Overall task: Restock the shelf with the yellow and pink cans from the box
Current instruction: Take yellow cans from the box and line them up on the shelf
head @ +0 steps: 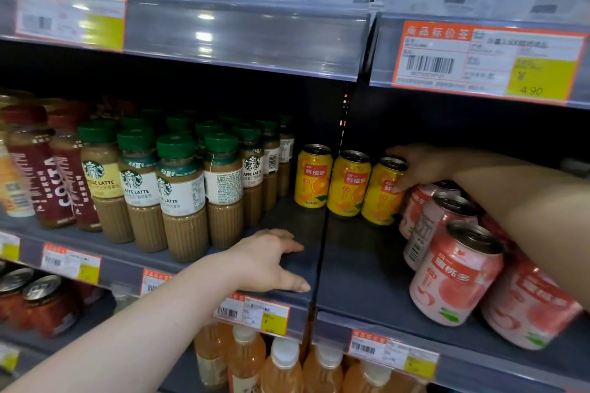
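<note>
Quick breakdown of the hands here. The right hand (pixel 415 166) reaches deep into the shelf (pixel 360 271), right of the divider (pixel 321 249). It grips the top of a yellow can (pixel 381 198), thumb on the label side and fingers curled over the far side. That can stands upright as the third in a line with two other yellow cans (pixel 330 180), which sit on either side of the divider. My guess is it's being set down and nudged tight against its neighbour so the row faces out neatly.

The left hand (pixel 271 262) holds nothing. It lies flat on the front edge of the shelf just left of the divider, fingers spread, probably bracing the body for that long reach.

The pink cans (pixel 456 277) are further right of the divider, in rows running front to back under the right forearm. The front ones look tilted, though that could be lens warp. The coffee bottles (pixel 182 195) fill the space well left of the divider, so the cans get the gap. The box isn't in view.
</note>
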The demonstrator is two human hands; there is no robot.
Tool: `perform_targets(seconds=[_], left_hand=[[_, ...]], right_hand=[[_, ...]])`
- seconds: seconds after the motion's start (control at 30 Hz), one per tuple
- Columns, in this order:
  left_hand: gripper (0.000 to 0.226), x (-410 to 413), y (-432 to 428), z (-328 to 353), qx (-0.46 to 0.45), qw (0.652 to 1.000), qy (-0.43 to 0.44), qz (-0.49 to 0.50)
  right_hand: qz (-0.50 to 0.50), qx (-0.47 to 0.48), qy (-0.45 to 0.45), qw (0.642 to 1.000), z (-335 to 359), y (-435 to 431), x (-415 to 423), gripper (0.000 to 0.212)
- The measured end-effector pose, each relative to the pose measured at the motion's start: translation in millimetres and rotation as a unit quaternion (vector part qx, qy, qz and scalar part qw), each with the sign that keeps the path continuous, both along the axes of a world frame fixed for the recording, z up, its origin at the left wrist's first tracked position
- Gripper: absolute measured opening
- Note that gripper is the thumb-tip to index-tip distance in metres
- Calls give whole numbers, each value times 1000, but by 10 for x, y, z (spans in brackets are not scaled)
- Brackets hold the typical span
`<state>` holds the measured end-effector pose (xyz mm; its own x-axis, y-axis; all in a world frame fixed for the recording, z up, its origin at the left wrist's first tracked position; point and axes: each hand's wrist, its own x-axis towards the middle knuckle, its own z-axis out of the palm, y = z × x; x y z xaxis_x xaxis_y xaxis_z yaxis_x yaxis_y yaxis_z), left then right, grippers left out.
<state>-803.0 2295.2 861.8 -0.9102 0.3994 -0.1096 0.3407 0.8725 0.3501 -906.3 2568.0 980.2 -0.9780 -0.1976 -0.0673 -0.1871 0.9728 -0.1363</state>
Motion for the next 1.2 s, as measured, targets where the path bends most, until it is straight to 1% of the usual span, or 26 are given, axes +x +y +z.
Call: perform_targets(seconds=[0.13, 0.23, 0.33, 0.47, 0.53, 0.63, 0.73, 0.83, 0.9, 1.0, 1.2], left_hand=[[76, -2, -22, -30, 24, 1000, 4, -2], [73, 14, -29, -20, 69, 997, 15, 10], [69, 40, -54, 32, 104, 993, 52, 20], [67, 128, -125, 142, 109, 989, 103, -4], [66, 203, -167, 185, 100, 987, 128, -20], [65, 353, -232, 210, 92, 982, 156, -46], [63, 554, -325, 182, 116, 977, 164, -78], [58, 781, -481, 124, 145, 967, 188, -94], [56, 945, -629, 78, 140, 966, 202, -76], [54, 1203, -903, -26, 109, 970, 215, -36], [62, 1894, -1467, -267, 24, 982, 172, 79]], right_hand=[[-3, 5, 32, 999, 54, -67, 129, 84], [-2, 10, 67, 998, 121, -135, 330, 77], [2, 20, 102, 995, 160, -257, 632, 69], [8, 59, 131, 990, 126, -531, 1127, 64], [9, 73, 129, 989, 72, -665, 1368, 64], [-19, 64, 108, 992, -29, -813, 1736, 64], [-29, 64, 81, 994, -162, -938, 2072, 63], [-28, 87, 55, 994, -279, -1093, 2338, 64], [-24, 96, 34, 995, -348, -1207, 2488, 64], [0, 100, 21, 995, -436, -1401, 2686, 64], [64, 76, 30, 995, -635, -1849, 3089, 62]])
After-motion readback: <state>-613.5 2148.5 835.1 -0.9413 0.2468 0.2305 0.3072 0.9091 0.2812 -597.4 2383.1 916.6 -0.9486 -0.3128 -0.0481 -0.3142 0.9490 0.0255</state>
